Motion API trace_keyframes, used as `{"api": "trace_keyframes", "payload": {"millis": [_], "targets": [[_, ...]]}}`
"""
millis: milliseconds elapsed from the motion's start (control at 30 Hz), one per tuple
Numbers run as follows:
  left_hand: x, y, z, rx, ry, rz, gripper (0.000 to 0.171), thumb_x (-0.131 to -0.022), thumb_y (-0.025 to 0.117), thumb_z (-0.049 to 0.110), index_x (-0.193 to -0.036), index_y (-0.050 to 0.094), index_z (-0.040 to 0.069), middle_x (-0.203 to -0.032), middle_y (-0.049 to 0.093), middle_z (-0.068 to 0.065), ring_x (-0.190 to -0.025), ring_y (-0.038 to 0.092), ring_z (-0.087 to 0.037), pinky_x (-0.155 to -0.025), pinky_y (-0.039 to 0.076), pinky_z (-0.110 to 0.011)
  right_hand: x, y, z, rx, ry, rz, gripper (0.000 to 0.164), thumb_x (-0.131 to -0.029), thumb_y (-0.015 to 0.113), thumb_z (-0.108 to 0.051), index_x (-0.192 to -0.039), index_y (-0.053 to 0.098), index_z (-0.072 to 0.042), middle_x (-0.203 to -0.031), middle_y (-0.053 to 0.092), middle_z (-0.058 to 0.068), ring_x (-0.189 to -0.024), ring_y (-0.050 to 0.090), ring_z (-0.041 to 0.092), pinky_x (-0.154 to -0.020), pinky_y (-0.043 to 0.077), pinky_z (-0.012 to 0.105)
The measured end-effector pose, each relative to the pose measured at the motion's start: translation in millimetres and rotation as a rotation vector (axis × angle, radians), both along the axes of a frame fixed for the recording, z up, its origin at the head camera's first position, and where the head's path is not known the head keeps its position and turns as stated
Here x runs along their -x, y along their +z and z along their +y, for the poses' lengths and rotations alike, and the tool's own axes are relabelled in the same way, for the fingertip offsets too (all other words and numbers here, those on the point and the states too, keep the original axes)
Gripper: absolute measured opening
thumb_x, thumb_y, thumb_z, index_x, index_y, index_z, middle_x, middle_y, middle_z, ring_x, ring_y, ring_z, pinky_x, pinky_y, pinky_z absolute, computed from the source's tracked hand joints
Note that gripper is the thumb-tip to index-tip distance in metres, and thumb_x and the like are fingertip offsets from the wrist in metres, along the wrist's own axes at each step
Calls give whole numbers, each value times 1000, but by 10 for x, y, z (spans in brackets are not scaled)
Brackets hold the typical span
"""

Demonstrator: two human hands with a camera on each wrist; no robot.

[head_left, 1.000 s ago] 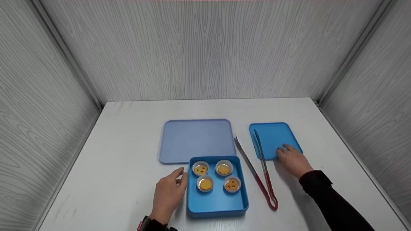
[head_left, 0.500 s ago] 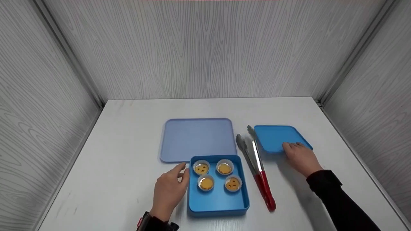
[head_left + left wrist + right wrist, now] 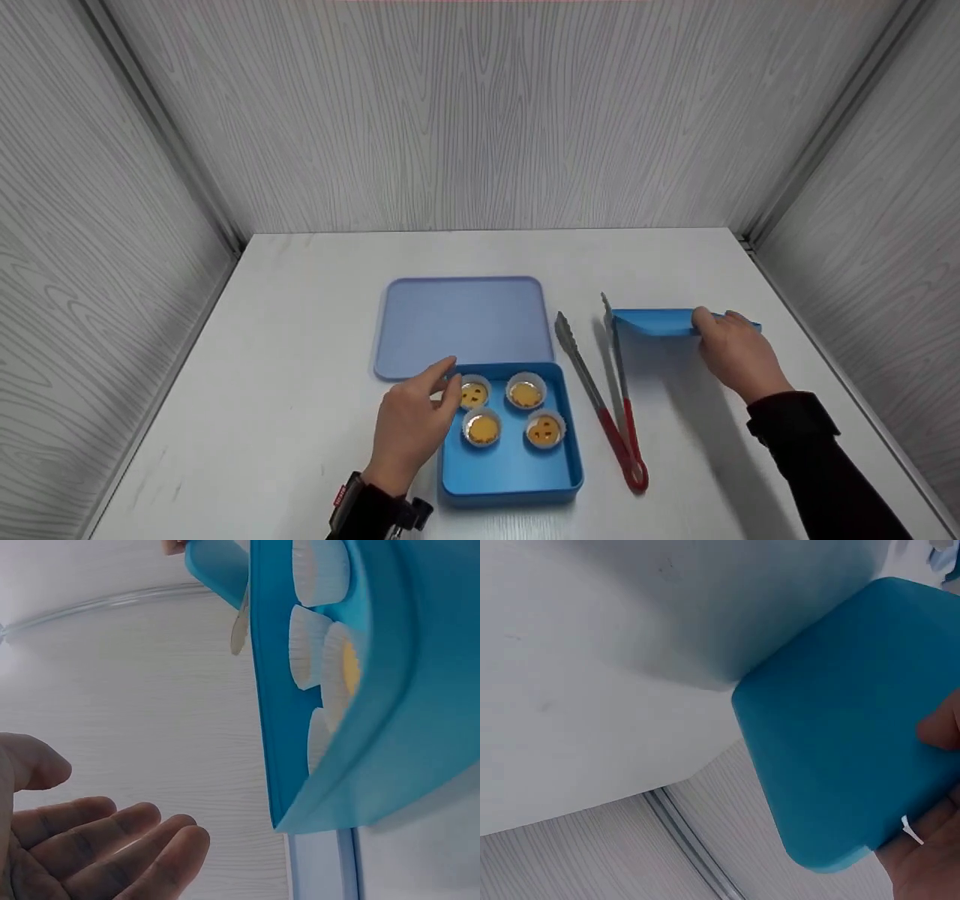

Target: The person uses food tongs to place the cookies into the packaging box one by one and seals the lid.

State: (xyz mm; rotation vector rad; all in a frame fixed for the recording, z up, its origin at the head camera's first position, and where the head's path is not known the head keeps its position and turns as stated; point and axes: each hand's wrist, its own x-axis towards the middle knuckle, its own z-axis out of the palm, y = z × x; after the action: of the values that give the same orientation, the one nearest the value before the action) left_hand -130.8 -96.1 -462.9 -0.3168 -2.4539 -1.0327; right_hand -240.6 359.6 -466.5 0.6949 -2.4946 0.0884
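Note:
My right hand (image 3: 742, 356) grips a flat blue lid (image 3: 652, 321) by its near edge, thumb on one face and fingers on the other. The lid is tilted and raised over the table, casting a shadow below; the right wrist view shows its broad face and rounded corners. My left hand (image 3: 416, 420) holds nothing, its fingers loosely bent beside the upper left corner of a blue box (image 3: 510, 472). In the box sit several small egg tarts (image 3: 484, 429) in white paper cups. Red-handled tongs (image 3: 616, 442) lie spread between box and lid, one tip overlapping the lid's left edge.
A lilac tray (image 3: 465, 322) lies flat behind the box, close to its back edge. Grained panels (image 3: 480, 112) wall in the white table (image 3: 262, 375) at the back and both sides.
My right hand has taken hold of the lid, lifted and tilted it, and moved right. The tongs came closer together, then spread again. My left hand shifted slightly right, over the box's corner.

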Motion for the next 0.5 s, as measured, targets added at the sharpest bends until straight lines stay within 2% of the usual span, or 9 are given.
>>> {"api": "trace_keyframes", "payload": {"millis": [133,300,400,500], "targets": [[36,56,58,-19,-45,35,30,-97,67,15,-124,72,1,-110,77,-11,-89,76,-15,-69,59,-27,-25,104,32,-19,-8,-16,34,-82,67,17,-100,47,-2,-73,65,19,-69,67,35,-94,50,57],[65,111,130,-11,-79,57,32,-98,67,15,-126,71,1,-114,76,-10,-92,75,-15,-70,59,-27,-64,183,71,-7,-22,-17,27,-86,63,16,-104,52,-1,-74,64,19,-71,66,36,-96,47,59],[87,140,165,-19,-102,58,34,-98,67,16,-128,70,2,-116,76,-10,-92,76,-15,-71,59,-28,-78,254,88,28,-34,-20,30,-84,62,19,-107,55,1,-79,66,21,-76,66,39,-97,46,58],[123,169,195,-42,-131,46,35,-99,66,17,-130,69,2,-118,75,-11,-93,75,-17,-74,59,-31,-103,361,73,69,-55,-27,36,-81,63,21,-111,56,2,-86,68,25,-80,65,42,-88,49,58]]}}
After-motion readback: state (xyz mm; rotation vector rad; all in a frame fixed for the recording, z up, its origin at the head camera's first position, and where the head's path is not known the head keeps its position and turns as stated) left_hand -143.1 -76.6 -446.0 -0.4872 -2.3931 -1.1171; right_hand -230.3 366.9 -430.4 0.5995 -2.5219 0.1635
